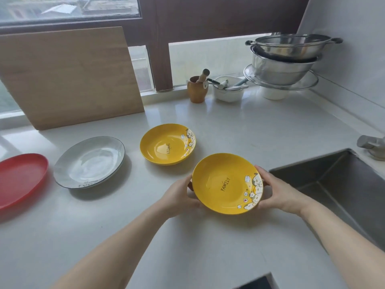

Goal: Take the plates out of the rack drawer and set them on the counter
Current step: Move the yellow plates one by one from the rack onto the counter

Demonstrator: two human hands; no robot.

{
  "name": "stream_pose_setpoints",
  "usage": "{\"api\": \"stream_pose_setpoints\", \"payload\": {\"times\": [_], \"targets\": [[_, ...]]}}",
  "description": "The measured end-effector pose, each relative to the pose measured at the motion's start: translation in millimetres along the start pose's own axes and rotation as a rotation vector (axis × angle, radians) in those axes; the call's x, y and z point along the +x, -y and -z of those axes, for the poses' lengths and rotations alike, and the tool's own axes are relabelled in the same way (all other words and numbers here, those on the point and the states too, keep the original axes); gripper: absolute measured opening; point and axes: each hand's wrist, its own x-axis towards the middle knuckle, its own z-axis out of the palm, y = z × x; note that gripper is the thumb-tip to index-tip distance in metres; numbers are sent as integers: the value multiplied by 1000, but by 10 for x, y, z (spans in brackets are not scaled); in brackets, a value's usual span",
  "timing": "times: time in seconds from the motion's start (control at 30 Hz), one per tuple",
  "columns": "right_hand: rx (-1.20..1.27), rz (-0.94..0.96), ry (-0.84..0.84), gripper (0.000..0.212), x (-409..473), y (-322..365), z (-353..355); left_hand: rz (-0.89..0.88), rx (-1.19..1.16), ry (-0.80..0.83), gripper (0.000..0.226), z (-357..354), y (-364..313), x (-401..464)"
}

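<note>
a yellow plate (227, 183) is gripped at opposite rims by the left hand (180, 196) and right hand (278, 191), held level just left of the sink (337, 184), near the counter (208, 247).

A home kitchen. A pale stone desk (229, 126) runs under a window (68, 7). Just right of the hands lies a steel sink (341, 184) with a tap (370, 144). Beyond the hands stand stacked steel bowls and colanders (285, 59), a wooden mortar with pestle (196, 88) and, to the left, a leaning chopping board (68, 78).
</note>
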Motion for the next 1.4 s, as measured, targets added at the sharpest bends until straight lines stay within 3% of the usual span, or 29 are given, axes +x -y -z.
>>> {"api": "stream_pose_setpoints", "payload": {"times": [0.1, 0.27, 0.67, 0.8, 0.97, 1.13, 1.4], "targets": [[5, 6, -58, 100, 158, -33, 99, 23, 9, -86, 55, -40, -42, 220], [55, 14, -186, 98, 403, -96, 153, 57, 6, -228, 42, -115, -127, 499], [82, -12, -352, 99, 633, -36, 3, 100, -3, -286, 43, -152, -233, 677], [114, -47, -393, 103, 470, 13, -134, 95, -2, -238, 61, -158, -263, 477], [81, -56, -447, 107, 8, 202, -535, 86, 18, -178, 81, -124, -266, -59], [90, 75, -426, 106, -806, 425, -1216, 32, 25, -212, 89, -81, -192, -1035], [-75, 194, -31, 102, -2184, 378, -2597, -29, 199, -132, 85, -249, 365, -3137]]}}
